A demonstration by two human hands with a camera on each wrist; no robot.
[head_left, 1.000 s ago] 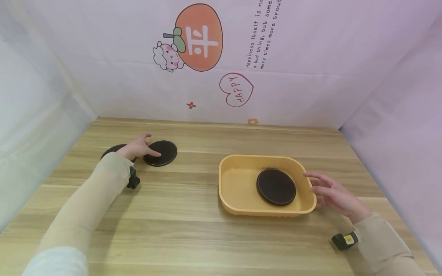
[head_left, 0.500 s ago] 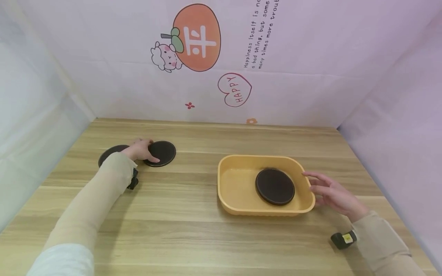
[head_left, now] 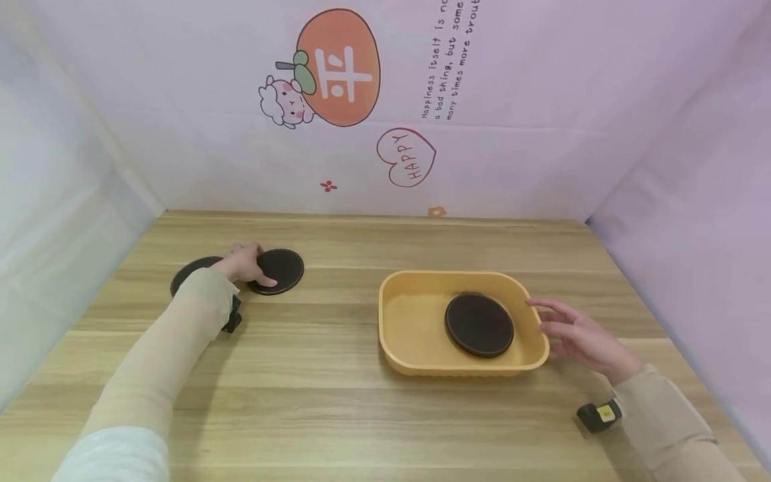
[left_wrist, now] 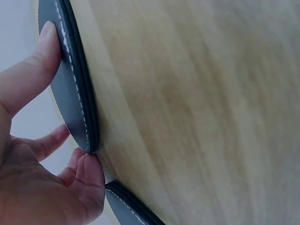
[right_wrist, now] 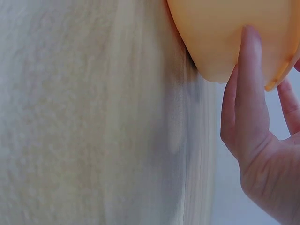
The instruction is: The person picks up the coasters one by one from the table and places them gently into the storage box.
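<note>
At the table's back left, my left hand (head_left: 243,263) holds a round black coaster (head_left: 282,269) by its near-left edge. In the left wrist view, the thumb lies on the stitched top of this coaster (left_wrist: 70,93) while the other fingers curl at its layered rim. A second black coaster (head_left: 191,271) lies partly hidden behind the left wrist. My right hand (head_left: 587,338) touches the right end of a yellow-orange plastic bin (head_left: 415,369), its fingers extended against the outer wall and rim. Inside that bin is another black coaster (head_left: 480,325).
The wooden table (head_left: 301,402) is bounded by a white printed cloth (head_left: 512,154) at the back and pale cloth sides. Each wrist carries a small black camera, such as the right one (head_left: 597,416).
My left hand has come down on the coaster, its raised fingers lowering to the rim and its thumb pressing on top. The right hand and the bin have stayed put.
</note>
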